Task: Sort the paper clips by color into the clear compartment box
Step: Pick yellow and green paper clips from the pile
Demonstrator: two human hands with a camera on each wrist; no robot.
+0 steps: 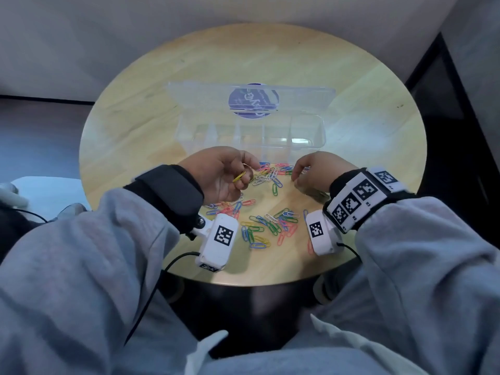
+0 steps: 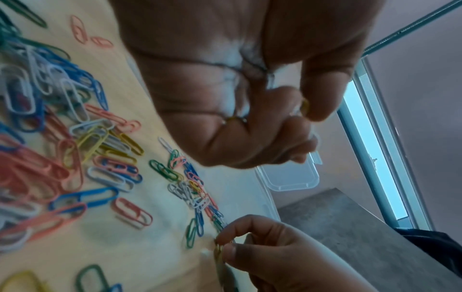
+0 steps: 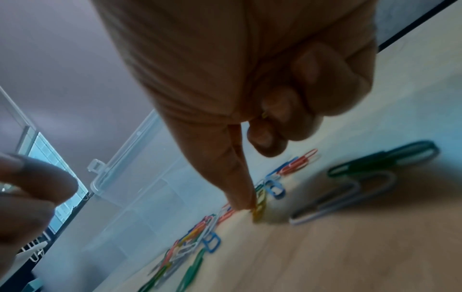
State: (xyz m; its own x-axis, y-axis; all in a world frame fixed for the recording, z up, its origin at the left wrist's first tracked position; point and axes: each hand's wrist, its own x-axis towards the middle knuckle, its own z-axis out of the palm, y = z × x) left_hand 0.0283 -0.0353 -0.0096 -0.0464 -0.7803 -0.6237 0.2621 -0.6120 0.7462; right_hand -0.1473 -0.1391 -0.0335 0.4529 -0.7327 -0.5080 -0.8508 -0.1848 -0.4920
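L hand (image 1: 219, 175) grip on yellow clips (image 1: 239, 176), R hand (image 1: 315, 174) pinching yellow clip (image 3: 258, 212); box (image 1: 251, 136) compartments bare.

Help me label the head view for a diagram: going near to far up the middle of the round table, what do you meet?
Near scatter of paper clips → second cluster of clips lying between the left hand and right hand → clear compartment box → its raised open lid → bare far table.

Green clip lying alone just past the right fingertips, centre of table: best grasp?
Pinch the green paper clip across its two long sides, from straight above. It lies flat on the table with bare wood around it, so fingertips need to nip or slide it up by an edge.
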